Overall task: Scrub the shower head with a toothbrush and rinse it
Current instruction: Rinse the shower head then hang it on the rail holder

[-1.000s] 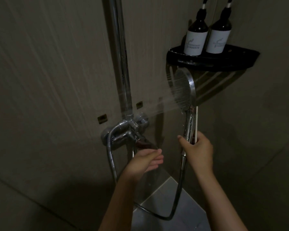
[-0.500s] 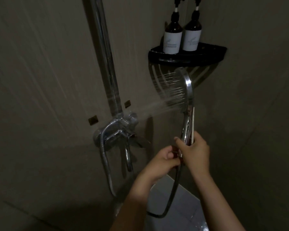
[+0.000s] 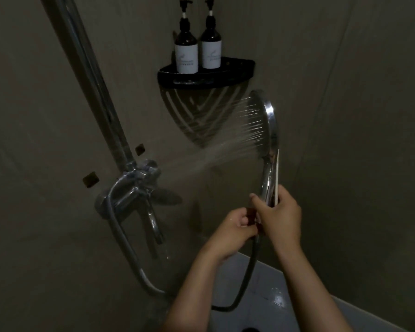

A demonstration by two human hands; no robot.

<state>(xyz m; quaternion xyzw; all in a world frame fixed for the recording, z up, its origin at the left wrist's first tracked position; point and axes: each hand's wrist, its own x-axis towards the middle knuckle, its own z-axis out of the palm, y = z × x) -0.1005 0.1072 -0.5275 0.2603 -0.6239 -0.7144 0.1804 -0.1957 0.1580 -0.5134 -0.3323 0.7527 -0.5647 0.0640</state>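
A chrome hand shower head (image 3: 265, 123) stands upright, its face turned left, spraying water toward the wall mixer. My right hand (image 3: 279, 216) grips its handle together with a thin white toothbrush (image 3: 277, 176) pressed along the handle's right side; the brush end is hidden. My left hand (image 3: 235, 226) is closed around the bottom of the handle where the hose (image 3: 247, 279) joins, touching my right hand.
The chrome mixer tap (image 3: 132, 188) with its spout sits on the left wall below a riser pipe (image 3: 89, 75). A black corner shelf (image 3: 206, 75) holds two pump bottles (image 3: 186, 51). The hose loops down toward the pale floor (image 3: 261, 303).
My left hand left the tap area, moved right and closed on the base of the handle. The view shifted, and the shower head stays spraying in my right hand.
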